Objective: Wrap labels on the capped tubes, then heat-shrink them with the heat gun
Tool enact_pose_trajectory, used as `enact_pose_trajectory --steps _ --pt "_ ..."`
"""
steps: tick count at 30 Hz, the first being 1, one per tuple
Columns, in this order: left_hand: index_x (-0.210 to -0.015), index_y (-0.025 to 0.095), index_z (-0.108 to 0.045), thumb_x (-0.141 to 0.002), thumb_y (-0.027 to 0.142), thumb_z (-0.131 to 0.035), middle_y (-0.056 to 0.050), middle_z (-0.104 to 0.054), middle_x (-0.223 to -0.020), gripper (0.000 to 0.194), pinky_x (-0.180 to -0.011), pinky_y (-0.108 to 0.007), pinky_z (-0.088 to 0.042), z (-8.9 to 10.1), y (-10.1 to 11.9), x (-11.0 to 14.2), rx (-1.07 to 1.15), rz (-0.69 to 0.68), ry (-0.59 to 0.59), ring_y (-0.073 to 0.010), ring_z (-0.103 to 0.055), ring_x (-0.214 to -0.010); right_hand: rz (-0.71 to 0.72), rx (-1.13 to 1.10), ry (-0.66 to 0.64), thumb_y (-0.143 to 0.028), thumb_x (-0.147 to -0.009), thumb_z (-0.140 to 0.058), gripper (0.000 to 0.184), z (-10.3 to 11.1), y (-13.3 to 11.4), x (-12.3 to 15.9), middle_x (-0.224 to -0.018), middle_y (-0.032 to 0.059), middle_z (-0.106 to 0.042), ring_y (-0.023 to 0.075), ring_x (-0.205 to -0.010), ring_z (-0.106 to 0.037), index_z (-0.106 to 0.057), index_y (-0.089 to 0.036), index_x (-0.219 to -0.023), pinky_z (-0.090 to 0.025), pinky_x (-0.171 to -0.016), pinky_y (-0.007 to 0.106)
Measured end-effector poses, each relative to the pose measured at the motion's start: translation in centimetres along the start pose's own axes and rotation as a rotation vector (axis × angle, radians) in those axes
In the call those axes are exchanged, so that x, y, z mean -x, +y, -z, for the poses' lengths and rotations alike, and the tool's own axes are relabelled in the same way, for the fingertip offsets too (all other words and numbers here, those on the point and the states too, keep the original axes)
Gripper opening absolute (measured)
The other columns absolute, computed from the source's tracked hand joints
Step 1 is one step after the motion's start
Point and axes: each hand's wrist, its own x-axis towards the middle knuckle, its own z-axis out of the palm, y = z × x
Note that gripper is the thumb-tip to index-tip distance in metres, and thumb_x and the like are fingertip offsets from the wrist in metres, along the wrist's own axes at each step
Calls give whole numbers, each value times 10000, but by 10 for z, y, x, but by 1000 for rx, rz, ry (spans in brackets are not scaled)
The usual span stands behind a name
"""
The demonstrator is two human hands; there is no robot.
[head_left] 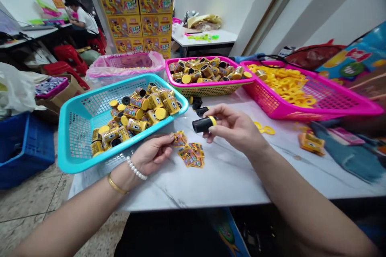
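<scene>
My right hand grips a small black cylinder with a yellow ring at one end, held tilted above the table. To its left, my left hand pinches a printed orange label between thumb and fingers. More loose printed labels lie overlapping on the table just beside that hand. Behind the held cylinder, a few other black cylinders rest on the table. A turquoise basket at the left contains many labelled cylinders with yellow or black ends.
A pink basket of labelled cylinders stands at the back. The pink basket on the right holds yellow ring-shaped pieces. A wrapped stack of labels lies on the marble-patterned table. Yellow cartons rise behind; a person sits far left.
</scene>
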Motion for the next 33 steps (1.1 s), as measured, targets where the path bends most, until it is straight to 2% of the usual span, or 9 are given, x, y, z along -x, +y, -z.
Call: enact_pose_trajectory --steps 2,6,11,15,17,24,28,31,33 --pt "-786 99 -633 -967 132 -486 33 -475 -449 235 -268 -105 -134 -2 0 1 30 5 16 -7 -259 -281 -55 -190 -25 -348 -712 -784 380 -6 -2 3 -794 1 -668 154 -591 -661 -597 -218 -1016 -562 -528 311" --pt "-801 103 -611 -976 111 -457 49 -435 -432 233 -273 -96 -146 -3 0 1 86 8 13 -14 -284 -288 -104 -190 -57 -353 -722 -791 363 -19 1 5 -758 13 -696 157 -630 -680 -674 -195 -1027 -596 -636 331" --pt "-817 99 -612 -968 93 -467 40 -482 -489 210 -274 -91 -157 -1 -1 -1 151 -26 -1 -7 -309 -302 -42 33 -22 -320 -738 -765 309 -22 7 7 -866 45 -704 169 -748 -674 -682 -183 -1003 -583 -693 319" --pt "-765 108 -603 -969 105 -473 48 -441 -429 241 -270 -93 -142 -4 -2 0 111 -37 29 -16 -306 -290 167 368 86 -257 -757 -720 240 -25 7 9 -844 35 -681 152 -733 -639 -706 -187 -986 -587 -689 302" --pt "-762 104 -609 -964 100 -479 46 -445 -423 240 -268 -93 -144 -5 -2 0 88 -47 42 -16 -306 -288 231 408 93 -242 -756 -717 219 -27 7 10 -835 30 -678 151 -743 -651 -709 -193 -970 -609 -704 298" --pt "-788 71 -661 -936 77 -513 -2 -572 -548 210 -263 -93 -211 -3 -3 -1 102 -98 -36 -12 -396 -334 79 16 41 -294 -809 -735 240 -34 16 13 -1253 97 -698 205 -1014 -725 -672 -219 -1029 -629 -859 324" --pt "-770 67 -656 -922 63 -519 -14 -596 -582 204 -276 -89 -252 -5 -3 1 128 -142 -31 -14 -432 -358 28 -62 4 -321 -828 -738 291 -37 19 13 -1116 87 -741 185 -898 -744 -658 -215 -1087 -641 -799 314" --pt "-709 94 -620 -937 78 -480 20 -507 -481 268 -266 -100 -244 -7 -1 3 151 -86 -13 -24 -377 -315 -34 -182 -115 -365 -836 -731 279 -39 20 12 -958 51 -757 176 -797 -746 -621 -221 -1048 -654 -708 322" --pt "-694 100 -606 -945 102 -472 17 -514 -490 284 -258 -113 -237 -8 0 4 157 -64 -10 -26 -365 -306 -32 -224 -123 -372 -826 -744 270 -38 19 11 -903 35 -757 169 -771 -746 -601 -222 -999 -653 -694 319"
